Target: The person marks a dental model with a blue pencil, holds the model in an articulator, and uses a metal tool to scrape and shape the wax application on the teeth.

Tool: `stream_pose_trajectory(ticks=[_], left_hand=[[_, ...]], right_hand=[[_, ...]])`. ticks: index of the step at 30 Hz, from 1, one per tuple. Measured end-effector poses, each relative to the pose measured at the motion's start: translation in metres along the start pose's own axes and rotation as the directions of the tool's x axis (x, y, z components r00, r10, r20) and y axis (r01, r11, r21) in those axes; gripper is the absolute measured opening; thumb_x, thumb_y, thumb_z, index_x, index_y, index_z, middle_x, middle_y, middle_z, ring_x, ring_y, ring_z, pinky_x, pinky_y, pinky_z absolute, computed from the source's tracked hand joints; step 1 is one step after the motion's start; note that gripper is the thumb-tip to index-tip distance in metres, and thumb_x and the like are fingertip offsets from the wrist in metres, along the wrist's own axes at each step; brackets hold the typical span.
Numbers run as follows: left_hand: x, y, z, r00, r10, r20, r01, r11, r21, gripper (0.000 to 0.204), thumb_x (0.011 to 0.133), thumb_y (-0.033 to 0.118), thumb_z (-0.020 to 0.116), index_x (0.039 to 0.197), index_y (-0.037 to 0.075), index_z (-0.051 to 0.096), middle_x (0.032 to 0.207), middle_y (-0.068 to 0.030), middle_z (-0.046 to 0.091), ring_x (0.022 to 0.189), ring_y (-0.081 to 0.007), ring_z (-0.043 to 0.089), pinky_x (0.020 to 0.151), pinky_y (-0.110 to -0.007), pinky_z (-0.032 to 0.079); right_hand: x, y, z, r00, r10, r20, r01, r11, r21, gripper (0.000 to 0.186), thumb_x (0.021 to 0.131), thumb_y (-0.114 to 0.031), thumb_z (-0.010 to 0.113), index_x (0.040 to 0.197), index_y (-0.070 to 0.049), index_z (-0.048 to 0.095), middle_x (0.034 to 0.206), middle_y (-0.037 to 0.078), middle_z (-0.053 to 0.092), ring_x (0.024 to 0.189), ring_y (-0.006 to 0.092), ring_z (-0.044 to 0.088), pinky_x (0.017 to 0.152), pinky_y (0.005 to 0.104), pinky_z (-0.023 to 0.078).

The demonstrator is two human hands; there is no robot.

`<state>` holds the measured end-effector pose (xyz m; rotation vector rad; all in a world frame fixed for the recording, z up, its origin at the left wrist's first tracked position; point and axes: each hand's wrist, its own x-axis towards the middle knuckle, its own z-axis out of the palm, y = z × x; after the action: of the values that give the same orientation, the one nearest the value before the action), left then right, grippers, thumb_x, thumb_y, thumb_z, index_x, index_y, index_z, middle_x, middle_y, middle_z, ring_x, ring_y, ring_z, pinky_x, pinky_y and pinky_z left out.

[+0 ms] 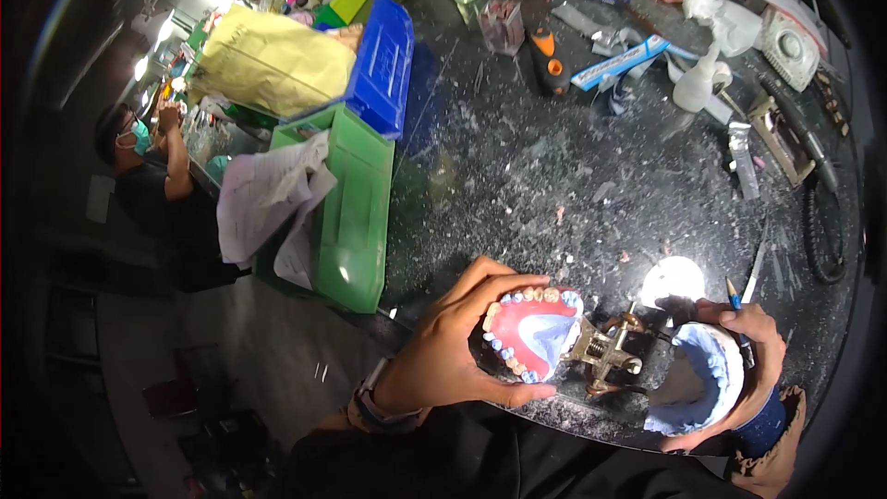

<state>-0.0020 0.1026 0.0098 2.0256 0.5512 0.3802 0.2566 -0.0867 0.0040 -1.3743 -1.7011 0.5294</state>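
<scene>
Dark speckled benchtop (554,176); blue-white flat box (621,62) at back. Left hand (443,351) fingers clasp pink denture model (534,333); right hand (753,360) fingers cup blue-white cast (702,393).

On the dark speckled stone worktop (554,176) before me, my left hand (443,351) cradles the pink wax denture on its plaster cast (533,331); the brass hinged articulator (605,351) joins it to the pale blue plaster cast (698,388) in my right hand (762,360). Green plastic bins (356,212) stand left.

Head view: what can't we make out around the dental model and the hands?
- Left hand palm side of the denture model: hidden by the fingers.
- Blue pen lower end: hidden by the right hand.
- Plaster cast underside: faces away.
- Hinge detail: too small.
</scene>
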Motion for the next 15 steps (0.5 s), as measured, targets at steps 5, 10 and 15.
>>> stream_pose_trajectory(ticks=[5, 10, 15], left_hand=[[0.006, 0.002, 0.001, 0.999, 0.018, 0.035, -0.019, 1.0, 0.017, 0.079, 0.056, 0.034, 0.088, 0.12, 0.001, 0.054, 0.104, -0.0106, 0.051, 0.096, -0.0225, 0.056, 0.083, -0.032, 0.046], [0.004, -0.001, 0.001, 1.0, 0.01, 0.006, -0.01, 1.0, -0.009, 0.079, 0.057, 0.036, 0.087, 0.12, 0.001, 0.054, 0.105, -0.0112, 0.051, 0.094, -0.0229, 0.057, 0.081, -0.032, 0.047], [0.003, 0.0, 0.001, 0.998, -0.058, 0.004, 0.059, 0.997, -0.055, 0.082, 0.05, 0.032, 0.091, 0.118, 0.001, 0.056, 0.107, -0.0099, 0.052, 0.099, -0.0205, 0.054, 0.087, -0.031, 0.044]], right_hand=[[-0.01, 0.001, -0.002, 0.998, 0.062, -0.034, -0.063, 0.998, -0.029, 0.114, 0.027, -0.05, 0.094, 0.115, 0.003, 0.043, 0.096, 0.017, 0.056, 0.088, 0.0264, 0.062, 0.079, 0.036, 0.051], [-0.005, 0.004, 0.0, 0.998, 0.041, -0.049, -0.044, 0.997, -0.07, 0.113, 0.024, -0.053, 0.093, 0.111, 0.002, 0.045, 0.092, 0.015, 0.055, 0.082, 0.0249, 0.062, 0.072, 0.0335, 0.052], [-0.013, 0.011, -0.002, 0.999, 0.042, -0.01, -0.043, 0.996, -0.083, 0.114, 0.025, -0.054, 0.093, 0.111, 0.002, 0.044, 0.091, 0.015, 0.054, 0.081, 0.0252, 0.062, 0.07, 0.0329, 0.052]])
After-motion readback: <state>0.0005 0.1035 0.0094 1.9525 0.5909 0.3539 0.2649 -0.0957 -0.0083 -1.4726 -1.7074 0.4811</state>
